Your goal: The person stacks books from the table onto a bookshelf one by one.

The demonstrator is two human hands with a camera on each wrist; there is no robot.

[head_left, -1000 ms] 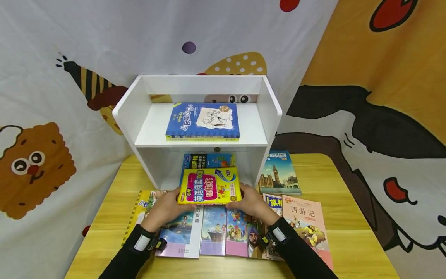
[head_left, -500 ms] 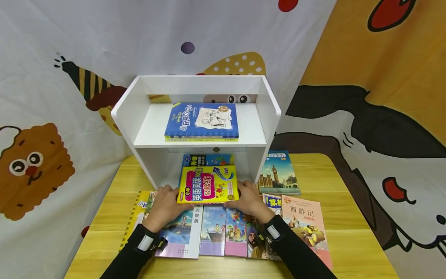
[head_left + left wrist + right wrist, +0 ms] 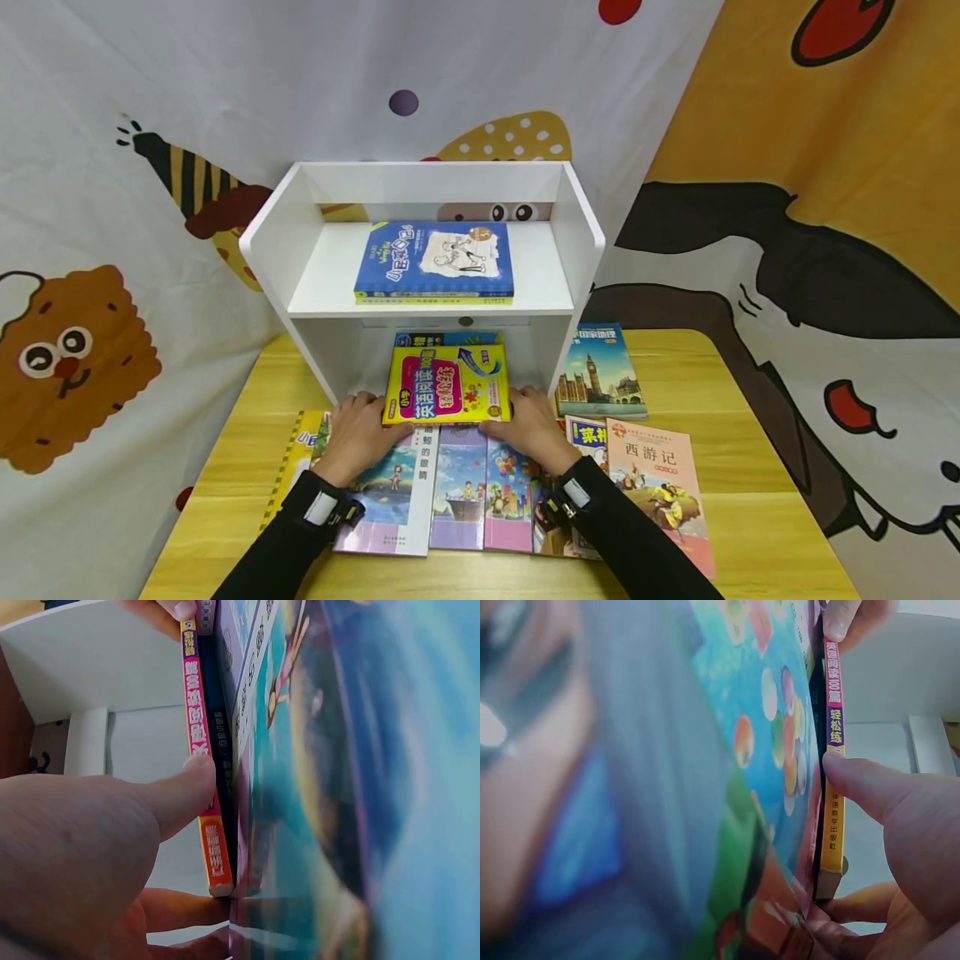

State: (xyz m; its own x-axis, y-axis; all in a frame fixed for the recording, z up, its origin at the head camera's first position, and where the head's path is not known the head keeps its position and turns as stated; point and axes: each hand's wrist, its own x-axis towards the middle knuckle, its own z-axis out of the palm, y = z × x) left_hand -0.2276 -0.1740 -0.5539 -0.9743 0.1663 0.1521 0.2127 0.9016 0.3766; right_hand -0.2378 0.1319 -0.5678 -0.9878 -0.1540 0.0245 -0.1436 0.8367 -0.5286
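Both hands hold a yellow book [image 3: 447, 385] with a pink title panel, lying flat at the mouth of the bookcase's lower compartment. My left hand [image 3: 360, 437] is at its left end, my right hand [image 3: 534, 429] at its right end. In the left wrist view, the left thumb [image 3: 180, 791] presses on the book's spine [image 3: 193, 705], its other fingers near the end. Likewise, the right thumb [image 3: 859, 776] presses on the spine in the right wrist view. A dark blue book [image 3: 450, 338] lies under the yellow one, mostly covered.
The white bookcase [image 3: 262, 225] holds a stack with a blue book [image 3: 435, 260] on its upper shelf. Several books, including a whale-picture book [image 3: 390, 508] and a peach book [image 3: 660, 483], lie in front on the wooden table [image 3: 765, 508]. A Big Ben book [image 3: 600, 371] lies at right.
The yellow book has slid a little deeper into the lower compartment, covering more of the blue book. Both hands have moved forward with it, showing more of the books in front.
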